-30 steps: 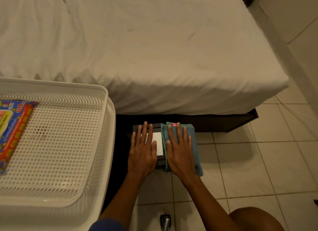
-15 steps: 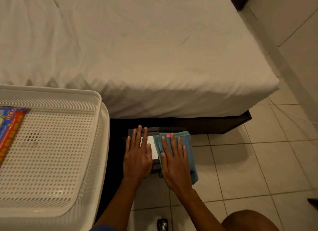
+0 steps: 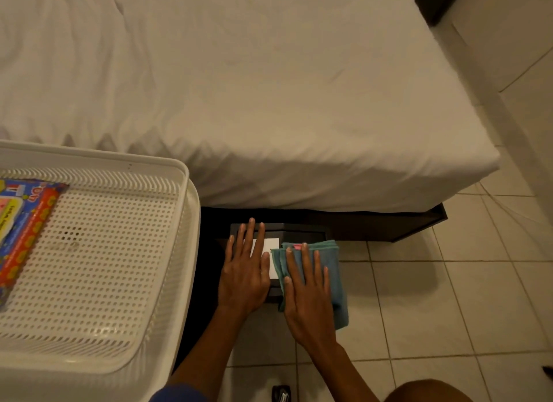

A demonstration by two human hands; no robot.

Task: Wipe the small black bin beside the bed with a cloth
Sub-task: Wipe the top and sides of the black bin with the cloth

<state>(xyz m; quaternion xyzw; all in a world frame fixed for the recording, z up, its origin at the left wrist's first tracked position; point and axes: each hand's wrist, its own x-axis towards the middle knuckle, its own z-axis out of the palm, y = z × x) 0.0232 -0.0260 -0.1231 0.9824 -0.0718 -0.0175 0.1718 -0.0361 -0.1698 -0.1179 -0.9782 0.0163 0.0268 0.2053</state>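
Note:
The small black bin (image 3: 302, 232) stands on the floor against the dark bed base, a white label (image 3: 273, 259) showing on its top. My left hand (image 3: 245, 270) lies flat on the lid's left half, fingers spread, covering part of the label. My right hand (image 3: 308, 294) presses flat on a folded teal cloth (image 3: 335, 270) draped over the bin's right side; the cloth hangs down past the bin's front edge. Most of the bin is hidden under the hands and cloth.
A white perforated plastic basket (image 3: 98, 261) fills the lower left, holding a colourful packet (image 3: 24, 225). The bed with a white sheet (image 3: 269, 87) spans the top. Beige floor tiles (image 3: 434, 306) lie to the right; my knee (image 3: 428, 391) shows at the bottom.
The view shifted a little. My right hand and the cloth slid slightly toward me and to the right over the bin's right side; my left hand stayed flat on the lid.

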